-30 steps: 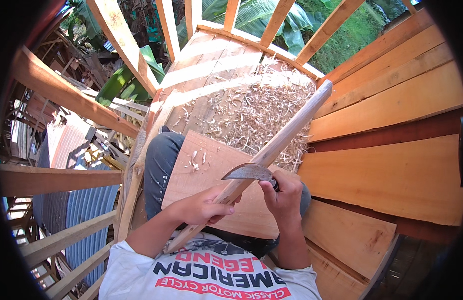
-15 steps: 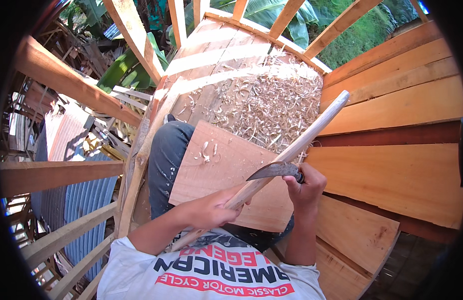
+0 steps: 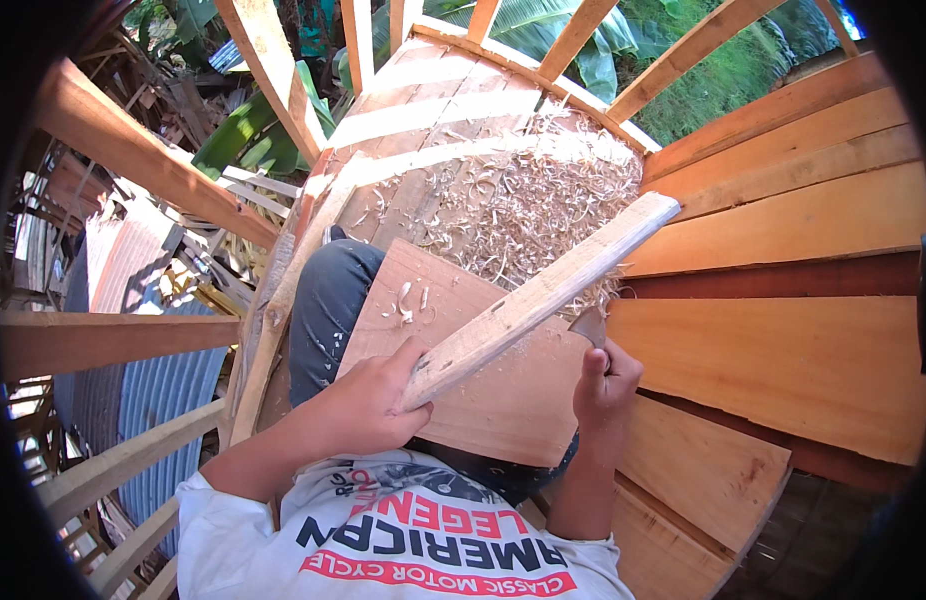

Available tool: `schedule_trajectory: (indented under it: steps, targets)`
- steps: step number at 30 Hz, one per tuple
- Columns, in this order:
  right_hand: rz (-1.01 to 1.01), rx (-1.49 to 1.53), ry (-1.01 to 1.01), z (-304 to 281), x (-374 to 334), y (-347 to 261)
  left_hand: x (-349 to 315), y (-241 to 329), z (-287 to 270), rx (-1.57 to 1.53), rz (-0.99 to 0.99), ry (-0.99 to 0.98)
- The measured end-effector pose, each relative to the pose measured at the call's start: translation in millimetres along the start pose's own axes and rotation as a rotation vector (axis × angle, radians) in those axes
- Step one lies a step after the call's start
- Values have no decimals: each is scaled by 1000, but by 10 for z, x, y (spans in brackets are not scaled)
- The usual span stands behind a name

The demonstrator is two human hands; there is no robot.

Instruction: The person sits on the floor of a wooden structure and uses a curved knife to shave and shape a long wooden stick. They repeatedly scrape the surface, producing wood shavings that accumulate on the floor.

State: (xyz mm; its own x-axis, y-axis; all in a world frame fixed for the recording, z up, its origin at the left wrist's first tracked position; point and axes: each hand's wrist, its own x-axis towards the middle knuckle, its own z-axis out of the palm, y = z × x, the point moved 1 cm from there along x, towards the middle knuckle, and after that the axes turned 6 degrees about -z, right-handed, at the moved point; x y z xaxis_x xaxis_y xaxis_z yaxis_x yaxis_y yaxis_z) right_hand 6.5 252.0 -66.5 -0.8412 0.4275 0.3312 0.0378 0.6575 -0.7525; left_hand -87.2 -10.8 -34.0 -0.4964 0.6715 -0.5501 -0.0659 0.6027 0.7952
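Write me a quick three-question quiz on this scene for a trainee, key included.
1. Multiple choice: what does the left hand grip? (a) a hammer, (b) a wooden stick, (c) a rope.
2. True or false: the right hand is empty.
3. Compare: which lies farther from the person, the flat board across the lap or the main pile of shavings?

Key: 1. b. 2. False; it holds a knife, its blade partly in view. 3. The main pile of shavings.

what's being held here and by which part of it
The left hand grips the wooden stick by its near end; the right hand holds the knife, apparently by its hidden handle.
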Motion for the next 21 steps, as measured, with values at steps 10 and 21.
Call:
schedule_trajectory:
  steps: [10,21]
  targets:
    - [-14,-176,-224,111,-448,-223,55,21,130,227,60,340]
    - [-66,-333,-172,97,-364,-155,-22,27,268,157,33,277]
